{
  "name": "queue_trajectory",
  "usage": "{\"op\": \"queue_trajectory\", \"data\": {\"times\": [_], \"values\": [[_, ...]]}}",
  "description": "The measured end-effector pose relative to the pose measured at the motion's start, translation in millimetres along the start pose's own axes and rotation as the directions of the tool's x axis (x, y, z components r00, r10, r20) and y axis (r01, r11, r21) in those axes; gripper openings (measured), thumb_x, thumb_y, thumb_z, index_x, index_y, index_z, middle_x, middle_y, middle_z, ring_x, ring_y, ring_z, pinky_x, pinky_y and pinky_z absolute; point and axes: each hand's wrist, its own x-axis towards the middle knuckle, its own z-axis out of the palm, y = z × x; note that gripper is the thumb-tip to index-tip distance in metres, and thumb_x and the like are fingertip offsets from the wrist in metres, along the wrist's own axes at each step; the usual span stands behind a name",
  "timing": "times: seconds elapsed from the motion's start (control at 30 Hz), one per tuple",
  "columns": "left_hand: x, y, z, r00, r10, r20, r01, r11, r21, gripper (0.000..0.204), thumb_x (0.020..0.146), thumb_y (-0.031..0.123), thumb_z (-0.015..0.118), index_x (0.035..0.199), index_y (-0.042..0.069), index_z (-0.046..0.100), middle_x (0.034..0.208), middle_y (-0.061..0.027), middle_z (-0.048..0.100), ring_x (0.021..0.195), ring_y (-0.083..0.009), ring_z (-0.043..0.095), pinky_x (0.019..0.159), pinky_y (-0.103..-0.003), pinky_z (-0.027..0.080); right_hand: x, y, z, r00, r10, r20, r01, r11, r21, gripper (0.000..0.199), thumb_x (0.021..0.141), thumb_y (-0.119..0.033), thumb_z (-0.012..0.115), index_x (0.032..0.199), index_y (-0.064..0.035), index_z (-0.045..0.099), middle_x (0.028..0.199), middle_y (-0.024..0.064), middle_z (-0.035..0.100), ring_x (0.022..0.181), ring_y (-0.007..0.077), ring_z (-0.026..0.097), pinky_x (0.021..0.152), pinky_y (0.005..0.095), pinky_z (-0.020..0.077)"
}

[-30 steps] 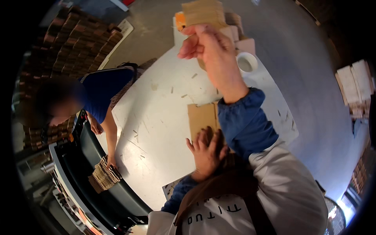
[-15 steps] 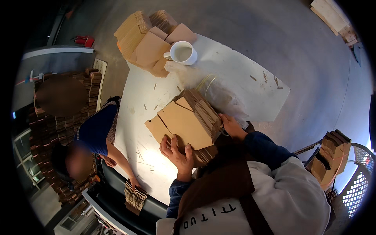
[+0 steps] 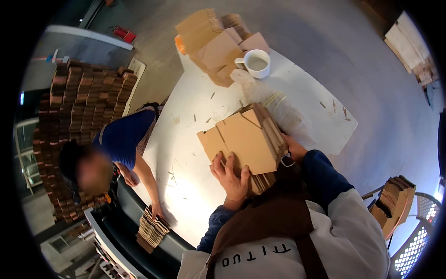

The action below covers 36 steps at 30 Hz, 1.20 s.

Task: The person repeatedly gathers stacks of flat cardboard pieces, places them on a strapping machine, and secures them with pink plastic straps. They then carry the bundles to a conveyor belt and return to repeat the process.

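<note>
A thick stack of folded brown cardboard boxes (image 3: 248,137) stands tilted in front of my body, at the near side of the white table. My left hand (image 3: 231,179) grips its near left part, fingers spread over the top sheet and thumb by the near edge. On the right, my right hand (image 3: 296,149) holds the stack's side; the fingertips are partly hidden. A small pale loop shows below that hand, too unclear to name. Just beyond the stack lies a crumpled clear plastic bag (image 3: 290,114) with thin yellowish strips on it.
A white mug (image 3: 258,63) and more cardboard stacks (image 3: 218,49) sit at the table's (image 3: 320,125) far end. At left, a co-worker's hand (image 3: 158,211) touches a cardboard bundle (image 3: 152,229) on a black conveyor-like surface. Bundles are piled behind; a bundle (image 3: 392,204) stands at right beside a chair.
The view has shifted, so table, stack and co-worker appear farther right. Both my hands keep their places on the cardboard stack.
</note>
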Motion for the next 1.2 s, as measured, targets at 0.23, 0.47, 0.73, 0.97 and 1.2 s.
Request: {"op": "queue_trajectory", "data": {"times": [0.23,0.47,0.73,0.97,1.2], "values": [[-6,-19,-11,0.999,-0.012,-0.034,0.009,0.995,-0.096,0.055,0.077,0.031,0.069,0.125,0.009,0.055,0.136,-0.0211,0.038,0.124,-0.0409,0.034,0.105,-0.059,0.021,0,-75,22,0.979,0.18,-0.094,-0.161,0.971,0.174,0.042,0.097,-0.009,0.048,0.138,-0.0022,0.044,0.134,0.0093,0.053,0.123,0.0181,0.047,0.104,0.0311,0.0356],[-35,-87,-37,0.986,-0.093,-0.141,0.023,0.9,-0.435,0.057,0.083,0.029,0.065,0.131,0.003,0.047,0.139,-0.0232,0.034,0.13,-0.0421,0.032,0.108,-0.051,0.028,17,-164,70,0.747,0.587,-0.311,-0.482,0.801,0.354,0.049,0.093,-0.026,0.061,0.133,-0.0009,0.047,0.111,0.01,0.061,0.104,0.021,0.055,0.09,0.0338,0.0435],[-96,-241,-97,0.943,-0.216,0.255,0.319,0.808,-0.495,0.053,0.095,0.019,0.047,0.143,0.001,0.034,0.142,-0.0187,0.044,0.133,-0.0318,0.04,0.109,-0.038,0.033,31,-210,135,0.89,0.445,-0.102,-0.457,0.866,-0.203,0.057,0.092,-0.042,0.061,0.122,0.0054,0.055,0.101,0.0174,0.064,0.087,0.0221,0.062,0.078,0.0335,0.0483],[-80,-256,-137,0.854,-0.079,0.514,0.374,0.78,-0.502,0.089,0.076,0.005,0.071,0.149,0.01,0.02,0.149,-0.0156,0.034,0.135,-0.033,0.039,0.105,-0.047,0.039,46,-245,164,0.984,0.162,-0.076,-0.142,0.449,-0.882,0.054,0.086,-0.048,0.063,0.117,-0.0037,0.062,0.135,0.0272,0.043,0.114,0.044,0.048,0.099,0.0499,0.0362],[-75,-269,-145,0.894,0.046,0.446,0.195,0.856,-0.479,0.125,0.059,0.029,0.091,0.15,0.005,0.009,0.151,-0.0211,0.025,0.134,-0.0379,0.038,0.107,-0.043,0.038,69,-243,178,0.944,0.3,0.137,-0.156,0.771,-0.618,0.067,0.091,-0.042,0.061,0.142,-0.0064,0.04,0.131,0.0239,0.053,0.107,0.0321,0.061,0.089,0.0331,0.0481]]}}
